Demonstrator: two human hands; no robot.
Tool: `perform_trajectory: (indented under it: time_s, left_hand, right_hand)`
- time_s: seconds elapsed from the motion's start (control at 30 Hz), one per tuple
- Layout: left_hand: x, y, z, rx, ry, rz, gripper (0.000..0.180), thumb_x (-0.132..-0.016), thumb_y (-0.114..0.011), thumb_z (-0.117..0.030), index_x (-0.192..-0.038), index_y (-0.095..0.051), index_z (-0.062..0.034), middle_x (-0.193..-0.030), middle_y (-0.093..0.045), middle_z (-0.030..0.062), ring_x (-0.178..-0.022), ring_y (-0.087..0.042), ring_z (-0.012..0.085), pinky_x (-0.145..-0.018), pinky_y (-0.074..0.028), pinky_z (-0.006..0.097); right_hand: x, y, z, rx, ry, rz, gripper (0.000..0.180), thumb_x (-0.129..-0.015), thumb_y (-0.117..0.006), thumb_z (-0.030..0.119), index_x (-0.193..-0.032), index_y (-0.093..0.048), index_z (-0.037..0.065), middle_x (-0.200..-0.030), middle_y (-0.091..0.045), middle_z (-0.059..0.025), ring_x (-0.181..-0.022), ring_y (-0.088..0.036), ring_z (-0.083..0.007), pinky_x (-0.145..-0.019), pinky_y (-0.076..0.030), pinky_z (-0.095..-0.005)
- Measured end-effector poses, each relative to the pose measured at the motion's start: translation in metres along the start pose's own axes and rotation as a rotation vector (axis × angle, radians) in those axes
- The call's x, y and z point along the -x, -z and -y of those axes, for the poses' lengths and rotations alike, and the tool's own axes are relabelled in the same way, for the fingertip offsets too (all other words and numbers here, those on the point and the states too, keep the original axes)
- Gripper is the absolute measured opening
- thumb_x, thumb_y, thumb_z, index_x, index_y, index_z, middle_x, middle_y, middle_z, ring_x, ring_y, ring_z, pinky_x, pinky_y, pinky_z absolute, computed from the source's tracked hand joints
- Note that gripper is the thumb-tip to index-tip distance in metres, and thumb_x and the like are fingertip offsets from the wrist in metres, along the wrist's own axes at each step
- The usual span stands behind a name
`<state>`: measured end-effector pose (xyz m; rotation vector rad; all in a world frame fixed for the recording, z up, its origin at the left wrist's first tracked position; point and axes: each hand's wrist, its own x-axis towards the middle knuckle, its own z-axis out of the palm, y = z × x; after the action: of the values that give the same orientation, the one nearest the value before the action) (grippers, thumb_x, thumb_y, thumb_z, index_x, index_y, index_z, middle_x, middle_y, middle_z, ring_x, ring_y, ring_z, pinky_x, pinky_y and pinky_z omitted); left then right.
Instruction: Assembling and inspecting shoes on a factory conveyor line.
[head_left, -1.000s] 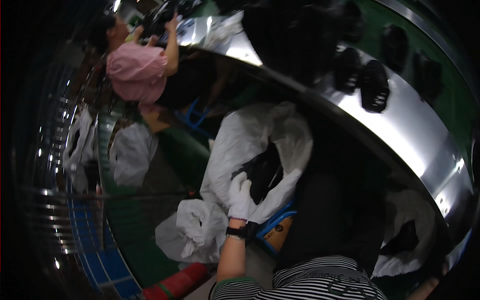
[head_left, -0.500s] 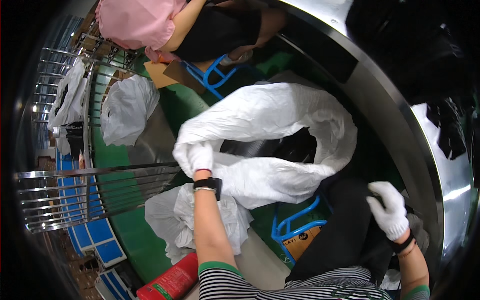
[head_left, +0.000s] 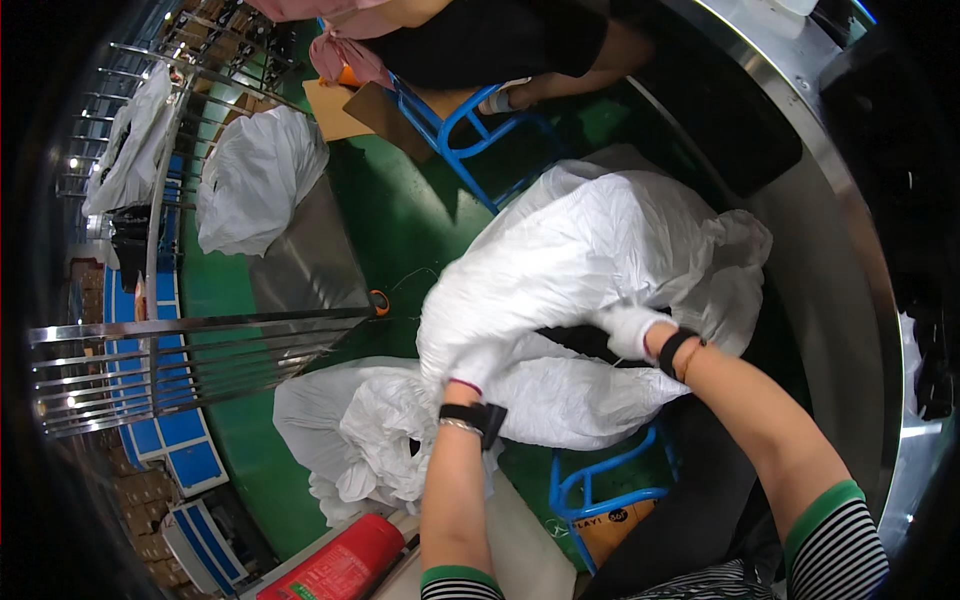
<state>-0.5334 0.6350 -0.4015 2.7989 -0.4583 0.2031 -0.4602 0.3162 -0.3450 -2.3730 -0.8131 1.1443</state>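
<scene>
A large white plastic bag (head_left: 560, 240) spreads out in front of me, its rolled rim forming a loop around a dark gap. My left hand (head_left: 472, 365), in a white glove, is closed on the left end of that rim. Over the gap, near the right part of the bag, is my right hand (head_left: 628, 330), also gloved. Motion smears its fingers, so their grip is unclear. Another crumpled white bag (head_left: 380, 420) lies close by my left forearm.
A metal rack (head_left: 200, 350) juts in from the left, with a white bag (head_left: 262, 180) behind it. Blue-framed stools (head_left: 610, 492) stand below and beyond the bag. A red fire extinguisher (head_left: 335, 560) is at lower left. A person in pink (head_left: 350, 45) is at the top. A metal counter (head_left: 850, 250) curves along the right.
My right hand has come from beside my leg over to the bag. The bag's loop has narrowed and bunched toward the right, while my left hand has moved slightly right and down.
</scene>
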Motion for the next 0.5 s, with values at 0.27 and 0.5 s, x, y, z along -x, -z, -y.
perform_trajectory:
  time_s: [0.27,0.5]
  left_hand:
    - [-0.119,0.05,-0.073,0.082,0.541,0.412,0.038,-0.092,-0.054,-0.034,-0.112,-0.07,-0.0051,-0.111,-0.069,0.0234,-0.1,-0.067,0.0379,-0.086,-0.051,0.049]
    - [-0.001,0.018,-0.032,0.017,0.742,0.709,0.045,-0.096,-0.051,-0.038,-0.13,-0.061,-0.0103,-0.124,-0.065,0.0195,-0.111,-0.064,0.0356,-0.099,-0.05,0.044]
  right_hand:
    - [-0.038,0.054,-0.039,-0.688,-0.305,-0.645,0.036,-0.091,-0.062,0.02,-0.118,-0.064,-0.003,-0.109,-0.07,-0.0249,-0.104,-0.067,-0.0364,-0.091,-0.051,-0.0386]
    - [-0.092,0.006,-0.008,-0.234,-0.222,-0.101,0.042,-0.088,-0.058,0.019,-0.124,-0.062,-0.002,-0.125,-0.062,-0.0284,-0.119,-0.059,-0.0404,-0.099,-0.049,-0.042]
